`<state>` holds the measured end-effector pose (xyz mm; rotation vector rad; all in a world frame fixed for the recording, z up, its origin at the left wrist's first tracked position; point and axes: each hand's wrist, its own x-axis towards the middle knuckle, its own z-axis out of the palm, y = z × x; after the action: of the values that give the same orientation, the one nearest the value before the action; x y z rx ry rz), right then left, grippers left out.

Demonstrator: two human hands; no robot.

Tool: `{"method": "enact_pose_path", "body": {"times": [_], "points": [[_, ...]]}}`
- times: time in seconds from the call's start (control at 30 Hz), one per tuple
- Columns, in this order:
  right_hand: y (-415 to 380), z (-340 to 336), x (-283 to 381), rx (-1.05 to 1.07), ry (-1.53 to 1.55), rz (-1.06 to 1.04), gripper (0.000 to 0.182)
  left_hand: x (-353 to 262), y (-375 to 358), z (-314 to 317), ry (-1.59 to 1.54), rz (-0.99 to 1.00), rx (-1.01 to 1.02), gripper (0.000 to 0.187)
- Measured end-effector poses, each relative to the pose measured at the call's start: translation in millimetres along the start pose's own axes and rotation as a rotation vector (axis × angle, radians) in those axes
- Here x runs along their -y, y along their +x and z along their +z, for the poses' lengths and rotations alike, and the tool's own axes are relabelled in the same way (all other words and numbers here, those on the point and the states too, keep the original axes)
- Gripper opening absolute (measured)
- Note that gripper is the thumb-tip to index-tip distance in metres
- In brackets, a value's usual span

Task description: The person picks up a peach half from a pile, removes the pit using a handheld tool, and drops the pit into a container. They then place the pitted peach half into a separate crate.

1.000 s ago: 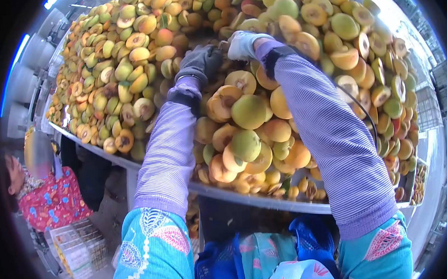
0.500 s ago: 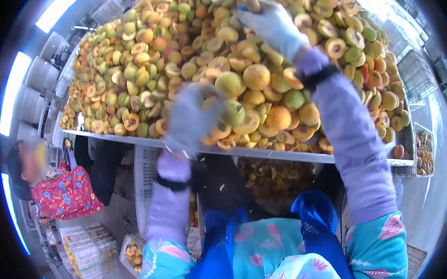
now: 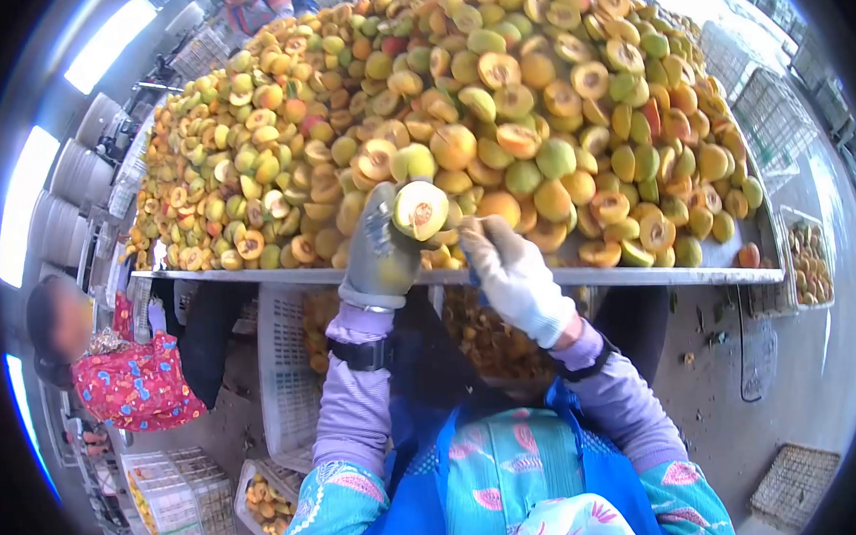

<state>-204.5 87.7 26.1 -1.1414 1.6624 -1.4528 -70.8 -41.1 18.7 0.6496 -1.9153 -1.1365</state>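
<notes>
My left hand (image 3: 378, 250), in a grey-coated glove, is wrapped around a peach half (image 3: 419, 209) at the table's near edge. The pale cut face of the half points up toward me, with a reddish-brown centre. Just to the right, my right hand (image 3: 515, 279) is closed in a white glove with dirty fingertips. Its thumb and fingers are pressed together a little apart from the peach half. What they grip, if anything, is hidden. Beyond both hands lies a large heap of whole and halved peaches (image 3: 524, 177), yellow, green and orange.
A metal table edge (image 3: 636, 277) runs in front of me, with crates of fruit pieces underneath. Another person in a red floral garment (image 3: 140, 381) is at the left. A fruit crate (image 3: 783, 279) stands at the right, and a flat crate (image 3: 794, 486) lies on the floor.
My right hand has come back from the far part of the heap to the near edge, beside my left. My left hand now shows a peach half. My view has shifted slightly.
</notes>
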Motion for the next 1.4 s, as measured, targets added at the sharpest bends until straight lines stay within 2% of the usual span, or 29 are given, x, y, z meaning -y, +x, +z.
{"method": "enact_pose_path", "body": {"times": [0.03, 0.07, 0.1, 0.17, 0.23, 0.3, 0.33, 0.43, 0.5, 0.57, 0.6, 0.63, 0.67, 0.7, 0.73, 0.77, 0.8, 0.83, 0.9, 0.93, 0.97, 1.07, 1.1, 1.17, 1.23, 1.3, 1.33, 1.37, 1.4], "points": [[-2.1, 5.6, -5.1, 0.011, -0.033, -0.052, 0.027, -3.1, -4.4, 12.0, 0.289, 0.201, 0.017, 0.034], [-2.7, 8.6, -12.3, -0.022, -0.162, -0.148, 0.026, 4.0, -8.0, 25.4, -0.447, -0.185, -0.016, 0.030], [-5.5, 8.0, -17.1, -0.024, -0.166, -0.130, 0.026, 8.5, -10.9, 32.8, -0.454, -0.201, -0.009, 0.030], [-9.7, 6.0, -21.0, -0.003, -0.300, -0.074, 0.027, 9.1, -12.7, 42.1, -0.300, -0.038, 0.017, 0.027], [-11.8, 4.3, -27.5, -0.029, -0.284, -0.099, 0.029, 12.1, -12.5, 44.1, -0.324, -0.134, -0.002, 0.028], [-13.8, 1.5, -27.7, 0.035, -0.237, -0.065, 0.030, 6.9, -12.0, 44.6, -0.125, -0.139, 0.004, 0.045], [-15.2, -0.9, -25.2, 0.080, -0.219, -0.047, 0.034, 0.3, -16.3, 48.5, -0.344, -0.187, -0.023, 0.044], [-19.0, -7.6, -22.4, 0.208, -0.002, -0.046, 0.038, -7.4, -13.9, 46.4, -0.379, -0.206, 0.060, 0.042], [-22.1, -9.2, -26.0, 0.248, -0.061, -0.025, 0.040, -10.1, -10.6, 44.6, -0.308, -0.254, 0.110, 0.041], [-29.1, 3.1, -29.2, 0.192, 0.136, 0.069, 0.037, -11.4, -15.5, 48.9, -0.237, -0.299, 0.161, 0.040], [-29.7, 12.1, -35.8, 0.152, 0.083, 0.091, 0.034, -12.8, -18.2, 55.9, -0.204, -0.260, 0.059, 0.037], [-34.9, 18.0, -40.0, 0.165, 0.219, 0.318, 0.031, -13.6, -21.4, 63.3, -0.171, -0.224, -0.041, 0.034], [-37.9, 32.9, -58.3, 0.034, 0.206, 0.169, 0.033, -15.1, -25.9, 69.2, -0.341, -0.314, -0.088, 0.030], [-40.1, 42.3, -62.0, -0.091, 0.192, 0.027, 0.035, -12.0, -27.8, 70.3, -0.339, -0.329, -0.086, 0.030], [-47.3, 38.9, -64.9, -0.084, 0.196, 0.041, 0.035, -7.6, -27.9, 70.5, -0.372, -0.367, -0.039, 0.029], [-47.8, 24.5, -39.1, 0.074, 0.457, 0.422, 0.037, -2.5, -25.6, 69.7, -0.404, -0.395, 0.005, 0.027], [-46.3, 16.1, -24.1, 0.236, 0.707, 0.799, 0.040, 5.6, -20.8, 62.0, -0.479, -0.462, 0.165, 0.033], [-48.5, 18.8, -28.0, 0.241, 0.705, 0.795, 0.040, 8.9, -19.0, 57.3, -0.478, -0.458, 0.160, 0.033], [-57.3, 25.7, -35.5, 0.607, 1.757, 0.754, 0.049, -0.2, -13.7, 51.8, -0.599, -0.578, 0.498, 0.039], [-57.9, 22.9, -37.3, 0.627, 1.737, 0.719, 0.049, -0.7, -13.4, 52.6, -0.568, -0.550, 0.500, 0.044], [-57.7, 17.5, -33.0, 0.647, 1.856, 0.764, 0.047, 0.2, -15.8, 54.4, -0.709, -0.664, 0.471, 0.046], [-57.2, 14.4, -33.8, 0.816, 2.031, 0.637, 0.046, -17.3, -37.9, 64.4, -0.939, -0.755, 0.057, 0.048], [-63.0, 9.8, -24.1, 0.810, 1.979, 0.749, 0.046, -15.4, -47.1, 59.9, -0.883, -0.635, 0.001, 0.046], [-78.5, -2.8, -6.1, 0.777, 1.761, 0.739, 0.046, -19.6, -64.1, 50.5, -0.728, -0.478, -0.450, 0.042], [-84.3, -23.7, -2.9, 0.639, 1.625, 0.769, 0.045, -11.0, -93.2, -14.8, -0.442, -0.484, -0.339, 0.037], [-85.1, -26.1, -62.7, 0.394, 1.634, 1.002, 0.044, -1.7, -78.5, -65.7, 0.462, -0.684, -0.327, 0.037], [-94.2, -20.3, -94.7, 0.248, 1.511, 1.104, 0.044, -1.6, -72.3, -61.0, 0.465, -0.690, -0.329, 0.037], [-95.5, -19.0, -102.2, 0.246, 1.374, 1.211, 0.042, -1.7, -62.1, -51.2, 0.782, -0.457, -0.291, 0.041], [-92.0, -18.9, -101.0, 0.382, 1.159, 1.028, 0.041, 2.5, -48.3, -45.3, 1.081, -0.206, -0.242, 0.044]]}}
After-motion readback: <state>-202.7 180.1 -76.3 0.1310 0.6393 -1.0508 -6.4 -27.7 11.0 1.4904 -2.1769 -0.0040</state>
